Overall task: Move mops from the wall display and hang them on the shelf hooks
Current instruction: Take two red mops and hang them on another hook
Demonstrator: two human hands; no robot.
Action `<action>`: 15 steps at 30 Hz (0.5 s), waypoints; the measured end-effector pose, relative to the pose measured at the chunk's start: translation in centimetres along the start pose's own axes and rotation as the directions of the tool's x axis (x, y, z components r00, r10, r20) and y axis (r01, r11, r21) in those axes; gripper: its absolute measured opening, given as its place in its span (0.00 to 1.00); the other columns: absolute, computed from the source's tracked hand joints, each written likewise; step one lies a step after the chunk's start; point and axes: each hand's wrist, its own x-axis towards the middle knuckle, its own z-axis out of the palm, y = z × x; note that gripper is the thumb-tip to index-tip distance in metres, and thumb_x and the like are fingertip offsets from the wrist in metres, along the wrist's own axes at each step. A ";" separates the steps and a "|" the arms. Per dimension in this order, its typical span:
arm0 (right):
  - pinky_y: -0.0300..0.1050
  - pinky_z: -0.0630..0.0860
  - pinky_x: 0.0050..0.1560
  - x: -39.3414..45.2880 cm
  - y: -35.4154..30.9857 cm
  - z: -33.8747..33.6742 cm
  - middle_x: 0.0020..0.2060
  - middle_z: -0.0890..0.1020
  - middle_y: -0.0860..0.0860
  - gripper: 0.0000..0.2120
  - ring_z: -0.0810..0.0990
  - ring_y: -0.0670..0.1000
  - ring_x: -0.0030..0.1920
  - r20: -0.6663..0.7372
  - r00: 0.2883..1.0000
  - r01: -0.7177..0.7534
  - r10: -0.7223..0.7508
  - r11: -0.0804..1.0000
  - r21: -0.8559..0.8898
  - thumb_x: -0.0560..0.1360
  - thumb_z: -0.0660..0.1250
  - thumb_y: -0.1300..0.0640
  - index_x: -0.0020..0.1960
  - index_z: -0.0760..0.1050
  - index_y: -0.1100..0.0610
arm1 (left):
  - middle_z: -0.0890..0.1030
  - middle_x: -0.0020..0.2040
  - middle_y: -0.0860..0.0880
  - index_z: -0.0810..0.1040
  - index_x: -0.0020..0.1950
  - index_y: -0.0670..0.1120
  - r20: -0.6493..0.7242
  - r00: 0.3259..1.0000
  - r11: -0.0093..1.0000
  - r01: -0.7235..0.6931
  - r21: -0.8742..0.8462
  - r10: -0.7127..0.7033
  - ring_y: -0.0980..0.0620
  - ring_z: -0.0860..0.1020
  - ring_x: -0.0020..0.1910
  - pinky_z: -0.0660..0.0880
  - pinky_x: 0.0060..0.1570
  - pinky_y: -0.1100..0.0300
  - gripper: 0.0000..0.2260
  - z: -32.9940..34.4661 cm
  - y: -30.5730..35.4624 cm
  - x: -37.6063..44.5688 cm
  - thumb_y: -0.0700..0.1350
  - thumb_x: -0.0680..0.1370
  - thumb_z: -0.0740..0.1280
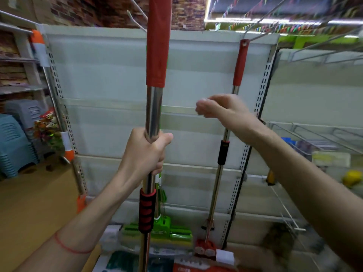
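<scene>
Three mops in view. One, the held mop (153,107), has a chrome shaft with a red top sleeve and stands upright, close to the camera. A second red-handled mop (227,138) hangs by its eyelet from a shelf hook (255,37), long axis near vertical, head down. A green mop (167,228) is half hidden behind the first.

Left hand (146,154) — fingers wrapped tight round the chrome shaft, above the red-and-black foam grip (147,211). Right hand (220,110) — blurred, fingers loosely curled, holding nothing, just in front of the hanging mop's shaft; contact cannot be told.
</scene>
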 end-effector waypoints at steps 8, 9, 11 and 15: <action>0.55 0.80 0.64 -5.0 -5.7 3.2 0.55 0.86 0.64 0.14 0.86 0.58 0.58 0.135 0.985 0.062 -0.111 0.943 0.326 0.82 0.67 0.54 0.59 0.80 0.65 | 0.67 0.20 0.50 0.70 0.35 0.45 0.101 0.995 0.999 -0.007 0.044 0.003 0.49 0.65 0.18 0.66 0.21 0.57 0.15 4.3 0.4 -0.6 0.37 0.82 0.65; 0.53 0.81 0.63 -5.1 -5.7 3.4 0.52 0.86 0.62 0.11 0.86 0.56 0.55 0.118 0.989 0.039 -0.088 0.932 0.361 0.82 0.67 0.55 0.56 0.80 0.64 | 0.67 0.21 0.50 0.71 0.38 0.44 0.109 0.994 0.998 -0.029 0.056 0.022 0.49 0.67 0.19 0.66 0.21 0.57 0.13 4.9 0.4 -0.7 0.37 0.82 0.65; 0.58 0.81 0.59 -5.2 -5.5 3.8 0.42 0.85 0.60 0.10 0.86 0.60 0.48 0.078 0.997 -0.008 -0.026 0.912 0.411 0.83 0.66 0.56 0.47 0.78 0.61 | 0.70 0.21 0.49 0.72 0.43 0.45 0.126 0.987 0.990 -0.108 0.094 0.096 0.47 0.70 0.19 0.68 0.21 0.57 0.09 5.7 0.6 -1.1 0.35 0.81 0.65; 0.66 0.78 0.47 -5.0 -4.5 3.7 0.25 0.74 0.49 0.18 0.76 0.56 0.29 -0.017 1.000 0.005 0.003 0.904 0.428 0.83 0.65 0.57 0.35 0.71 0.57 | 0.76 0.20 0.43 0.75 0.28 0.45 0.236 0.965 0.940 -0.178 0.290 0.110 0.48 0.79 0.23 0.76 0.30 0.58 0.17 6.8 0.7 -1.0 0.38 0.78 0.67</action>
